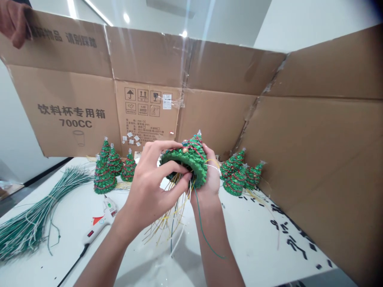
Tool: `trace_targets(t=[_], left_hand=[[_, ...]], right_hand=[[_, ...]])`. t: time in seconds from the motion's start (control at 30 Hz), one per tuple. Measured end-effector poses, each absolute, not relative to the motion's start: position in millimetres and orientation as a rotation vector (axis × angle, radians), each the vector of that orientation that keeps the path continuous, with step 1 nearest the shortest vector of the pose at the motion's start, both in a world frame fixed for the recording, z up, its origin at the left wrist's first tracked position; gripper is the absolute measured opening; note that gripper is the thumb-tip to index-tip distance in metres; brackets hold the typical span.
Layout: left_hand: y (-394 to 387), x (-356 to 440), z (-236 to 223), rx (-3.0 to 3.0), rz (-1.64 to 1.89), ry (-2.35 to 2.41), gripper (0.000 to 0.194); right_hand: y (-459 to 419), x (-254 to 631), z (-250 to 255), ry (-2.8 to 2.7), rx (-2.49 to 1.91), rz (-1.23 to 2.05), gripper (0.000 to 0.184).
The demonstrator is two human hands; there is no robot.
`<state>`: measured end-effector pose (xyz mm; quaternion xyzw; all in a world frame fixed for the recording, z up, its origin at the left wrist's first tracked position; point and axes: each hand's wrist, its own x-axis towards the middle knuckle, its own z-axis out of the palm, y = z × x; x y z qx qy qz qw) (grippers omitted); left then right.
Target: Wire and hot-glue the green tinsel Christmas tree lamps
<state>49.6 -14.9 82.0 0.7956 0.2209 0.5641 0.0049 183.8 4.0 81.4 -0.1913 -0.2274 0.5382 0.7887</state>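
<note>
A small green model Christmas tree with red garland and beads lies tilted, its hollow base turned toward me. My right hand cups it from behind and below. My left hand grips its rim, fingers reaching into the hollow. A bundle of thin yellow, white and green wires hangs from the opening between my hands. Several finished trees stand at the left behind my hands, and more stand at the right. A hot glue gun lies near my left forearm.
A large bundle of green-and-white wires lies at the table's left side. Black scraps are scattered at the right on the white table. An opened cardboard box stands behind as a backdrop, with another person's hand on its top edge.
</note>
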Motion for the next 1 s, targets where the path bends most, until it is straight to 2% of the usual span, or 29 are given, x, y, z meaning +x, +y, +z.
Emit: trace_targets(t=[0.3,0.57,0.73,1.0], left_hand=[[-16,48,84,2.461,1.774,0.725,0.012],[-17,38,83,2.518,1.734,0.730,0.012],[-15,32,82,2.666,1.665,0.770,0.012],[-11,31,85,2.793,1.593,0.716,0.010]], right_hand=[[3,185,81,-0.485,-0.432,1.336,0.020],[0,181,88,-0.419,-0.419,1.326,0.039],[0,182,89,-0.442,-0.442,1.287,0.034],[-1,183,93,-0.408,-0.466,1.289,0.041]])
